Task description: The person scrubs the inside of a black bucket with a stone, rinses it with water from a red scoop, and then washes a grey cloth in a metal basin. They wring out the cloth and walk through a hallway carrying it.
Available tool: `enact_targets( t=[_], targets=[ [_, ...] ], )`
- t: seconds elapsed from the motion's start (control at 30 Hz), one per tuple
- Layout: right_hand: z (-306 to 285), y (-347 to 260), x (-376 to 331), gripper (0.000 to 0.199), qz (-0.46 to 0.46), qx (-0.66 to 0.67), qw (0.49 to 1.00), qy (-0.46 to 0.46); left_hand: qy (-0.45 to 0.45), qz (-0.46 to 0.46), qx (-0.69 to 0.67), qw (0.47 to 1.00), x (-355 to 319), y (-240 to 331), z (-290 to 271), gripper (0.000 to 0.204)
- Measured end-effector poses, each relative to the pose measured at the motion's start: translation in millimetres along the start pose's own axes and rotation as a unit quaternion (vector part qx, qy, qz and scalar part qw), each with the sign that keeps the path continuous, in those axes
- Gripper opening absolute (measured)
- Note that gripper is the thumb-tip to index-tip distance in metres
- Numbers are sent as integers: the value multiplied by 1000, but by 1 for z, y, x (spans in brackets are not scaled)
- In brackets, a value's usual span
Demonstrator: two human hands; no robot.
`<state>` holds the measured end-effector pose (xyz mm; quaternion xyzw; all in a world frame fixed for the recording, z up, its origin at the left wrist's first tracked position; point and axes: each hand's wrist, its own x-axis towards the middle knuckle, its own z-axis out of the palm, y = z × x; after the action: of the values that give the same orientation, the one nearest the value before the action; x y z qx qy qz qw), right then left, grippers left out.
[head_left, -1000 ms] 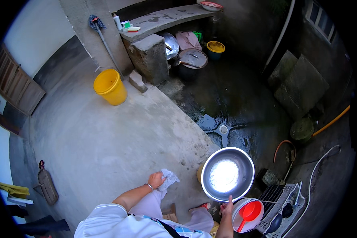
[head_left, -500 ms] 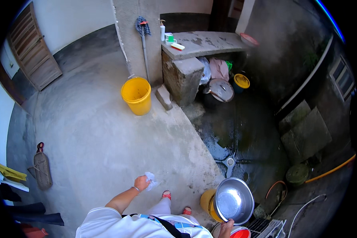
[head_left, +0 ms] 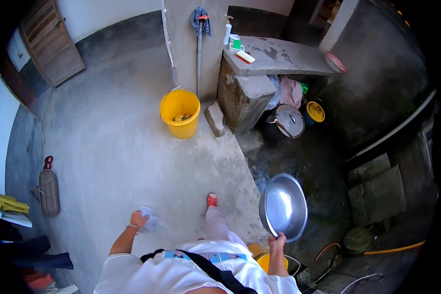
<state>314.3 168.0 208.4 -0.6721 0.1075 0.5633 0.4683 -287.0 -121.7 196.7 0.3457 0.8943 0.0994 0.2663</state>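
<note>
A pale, crumpled cloth (head_left: 151,219) hangs from my left hand (head_left: 139,219), whose fingers are closed round it, out to my left above the concrete floor. On the other side, my right hand (head_left: 278,240) grips the near rim of a shiny metal basin (head_left: 288,206). The basin is tilted, its hollow inside facing up and showing no contents, and it is held over the border between the pale floor and the dark wet area. Below my right forearm stands a yellow bucket (head_left: 263,260), partly hidden by the arm.
Ahead stands another yellow bucket (head_left: 181,128) with scraps inside, beside a concrete block (head_left: 214,119) and a mop (head_left: 199,54). A stone counter (head_left: 289,54) holds a pump bottle (head_left: 227,33) and a brush (head_left: 245,57). Beneath it are a lidded pot (head_left: 289,121) and a lidded bucket (head_left: 314,112).
I have stepped forward. The basin has been lifted away from the buckets at my right and moved ahead. My left hand has swung outward to the left with the cloth.
</note>
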Motion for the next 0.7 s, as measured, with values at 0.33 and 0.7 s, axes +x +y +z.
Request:
enact_targets(
  t=[0.33,0.7],
  targets=[
    [310,2,-10,20,99,-21,976,-195,-47,-216,-33,975,-72,-7,-32,40],
    [536,25,-67,15,125,20,951,-281,-113,-163,18,980,1,-162,69,39]
  ],
)
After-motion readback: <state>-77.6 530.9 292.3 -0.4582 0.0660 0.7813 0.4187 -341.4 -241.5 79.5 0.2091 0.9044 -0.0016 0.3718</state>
